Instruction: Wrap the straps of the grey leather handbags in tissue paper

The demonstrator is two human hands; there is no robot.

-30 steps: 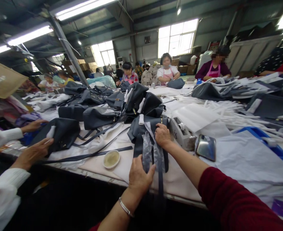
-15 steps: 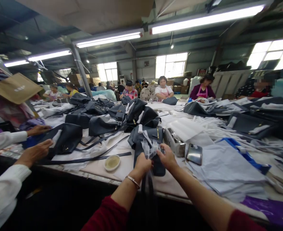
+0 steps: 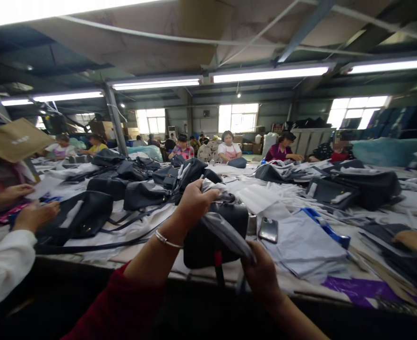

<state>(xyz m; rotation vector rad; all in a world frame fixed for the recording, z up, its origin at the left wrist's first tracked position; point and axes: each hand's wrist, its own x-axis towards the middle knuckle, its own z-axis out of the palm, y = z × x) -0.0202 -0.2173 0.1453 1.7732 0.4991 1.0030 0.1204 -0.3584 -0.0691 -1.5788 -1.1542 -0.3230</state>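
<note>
A dark bag (image 3: pixel 211 241) stands on the table's near edge in front of me, with a small red piece low on its near side. My left hand (image 3: pixel 197 200) is closed on a strap wrapped in pale, see-through covering (image 3: pixel 225 231), at its upper end above the bag. Lower right, my right hand (image 3: pixel 261 269) grips the other end of that wrapped strap beside the bag. The strap slants down between both hands, across the bag's front.
Left, a co-worker's hands (image 3: pixel 36 215) are by another dark bag (image 3: pixel 84 215). Dark bags are heaped behind. Right of me lie a phone (image 3: pixel 268 230), white sheets (image 3: pixel 307 245) and a blue tray (image 3: pixel 327 229); another person's hand (image 3: pixel 415 241) is at far right.
My left hand has risen and my right hand has moved lower and right, the wrapped strap now stretched between them. The bag now stands more upright. A hand has appeared at far right.
</note>
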